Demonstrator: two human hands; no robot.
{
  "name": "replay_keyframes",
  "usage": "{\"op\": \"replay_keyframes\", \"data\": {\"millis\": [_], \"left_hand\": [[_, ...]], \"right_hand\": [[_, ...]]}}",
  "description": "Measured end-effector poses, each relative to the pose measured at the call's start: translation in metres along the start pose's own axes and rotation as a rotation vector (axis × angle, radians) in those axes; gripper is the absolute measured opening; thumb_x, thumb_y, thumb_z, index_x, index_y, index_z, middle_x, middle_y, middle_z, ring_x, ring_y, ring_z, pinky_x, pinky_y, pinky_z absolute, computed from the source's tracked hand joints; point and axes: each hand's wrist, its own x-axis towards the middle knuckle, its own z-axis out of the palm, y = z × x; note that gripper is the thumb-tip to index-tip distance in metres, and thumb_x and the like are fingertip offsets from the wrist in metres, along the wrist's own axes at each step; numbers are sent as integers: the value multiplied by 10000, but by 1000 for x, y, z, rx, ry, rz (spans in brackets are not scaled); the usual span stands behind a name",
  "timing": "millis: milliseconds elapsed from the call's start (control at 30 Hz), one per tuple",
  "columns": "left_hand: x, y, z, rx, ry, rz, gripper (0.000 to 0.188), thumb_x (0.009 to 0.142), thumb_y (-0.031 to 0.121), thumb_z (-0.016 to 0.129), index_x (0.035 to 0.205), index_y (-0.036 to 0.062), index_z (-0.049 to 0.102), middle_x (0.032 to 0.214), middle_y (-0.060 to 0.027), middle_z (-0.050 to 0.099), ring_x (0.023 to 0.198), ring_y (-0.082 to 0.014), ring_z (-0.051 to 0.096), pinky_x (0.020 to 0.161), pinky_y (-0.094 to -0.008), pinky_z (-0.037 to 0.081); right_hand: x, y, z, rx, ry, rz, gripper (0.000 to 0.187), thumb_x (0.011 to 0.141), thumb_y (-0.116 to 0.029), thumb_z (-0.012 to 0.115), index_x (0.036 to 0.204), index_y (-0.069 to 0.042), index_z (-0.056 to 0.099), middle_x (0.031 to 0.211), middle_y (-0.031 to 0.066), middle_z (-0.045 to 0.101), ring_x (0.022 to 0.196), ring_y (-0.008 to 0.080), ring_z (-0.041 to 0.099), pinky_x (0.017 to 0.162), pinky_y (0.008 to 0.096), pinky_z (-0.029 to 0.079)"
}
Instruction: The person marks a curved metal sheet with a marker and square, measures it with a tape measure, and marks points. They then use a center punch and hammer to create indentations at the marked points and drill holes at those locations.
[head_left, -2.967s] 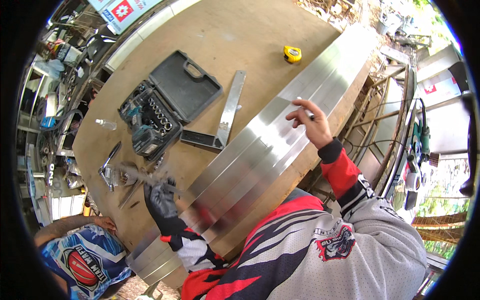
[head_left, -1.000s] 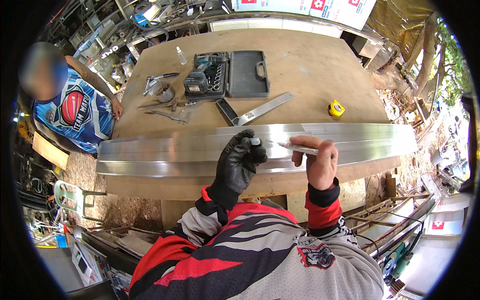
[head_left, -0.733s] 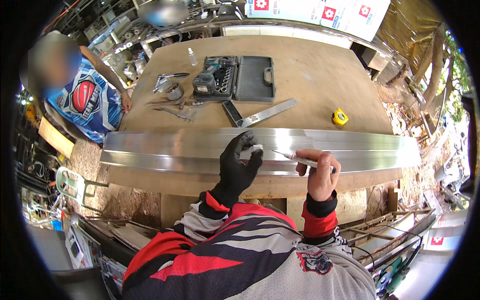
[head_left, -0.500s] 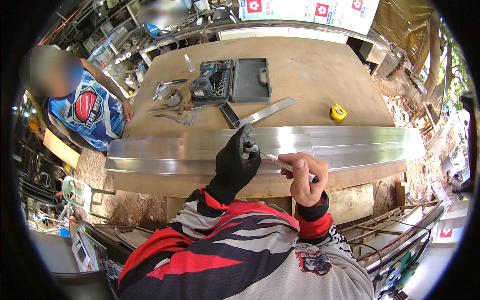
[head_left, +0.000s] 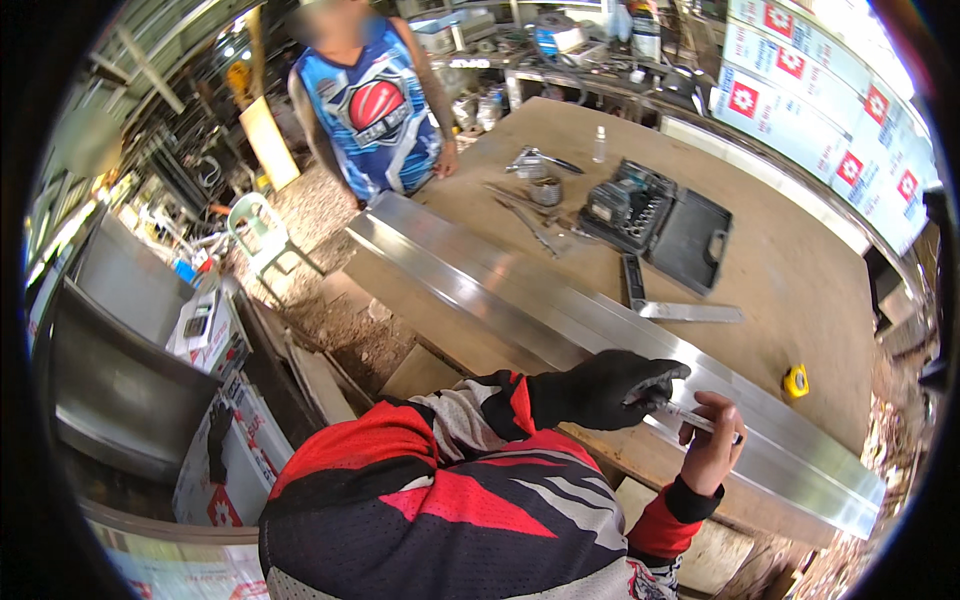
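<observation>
My right hand [head_left: 712, 445] is bare and closed around a slim white marker pen [head_left: 694, 417], its dark end sticking out behind the fingers. My left hand [head_left: 600, 392] wears a black glove; its fingers are curled together at the pen's tip, and what they pinch is hidden. Both hands are above a long folded strip of shiny sheet metal [head_left: 470, 262] that lies along the table's near edge. Beyond the strip are a try square [head_left: 690, 313] with a dark stock and a yellow tape measure [head_left: 796, 381].
An open tool case [head_left: 692, 240] with a power tool and sockets lies on the brown table [head_left: 790, 275]. Near it are a small clear bottle [head_left: 600, 145], a metal cup [head_left: 546, 191] and hand tools. Another person [head_left: 375, 110] stands at the table's far left, near a green chair [head_left: 262, 232].
My view has swung left, so the table appears slanted and the person stands nearer the top middle. Both hands stay together at the pen, now lower right in the picture.
</observation>
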Motion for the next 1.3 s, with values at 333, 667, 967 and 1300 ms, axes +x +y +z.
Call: {"op": "replay_keyframes", "data": {"millis": [333, 667, 967, 1300], "left_hand": [[-33, -19, -28, -497, 54, -141, 503, 841, 49, 689, 1331, 24, 580, 1102, -116, 673, 1052, -218, 651, 892, -369, 515], [-127, -89, -175, -201, 118, -386, 253, 886, 280, 739, 988, 49, 717, 798, -91, 640, 767, -228, 647, 681, -365, 508], [-216, -186, -270, -708, 356, -741, 405, 1037, 454, 534, 1075, 51, 525, 791, -6, 544, 687, -105, 535, 643, -290, 486], [-302, -404, -527, 200, 738, -897, 252, 886, 241, 719, 1031, 49, 645, 785, -33, 591, 603, -98, 532, 436, -292, 411]], "right_hand": [[11, 61, 67, 224, -142, 137, 866, 983, -694, 430, 1522, -16, 409, 1474, 152, 482, 1255, 243, 520, 1043, 396, 422], [16, 83, 64, -195, -1404, 698, 1461, 560, -367, 1001, 1611, -20, 47, 1589, 279, 294, 1381, 345, 436, 1122, 422, 389], [8, 139, 240, -322, -1334, 408, 1483, 430, -298, 959, 1624, -72, 110, 1598, 303, 184, 1480, 455, 223, 1219, 494, 207], [111, 113, 213, -589, -262, 427, 984, 763, -193, 839, 1581, -80, 303, 1505, 182, 472, 1338, 300, 489, 1118, 464, 391]]}}
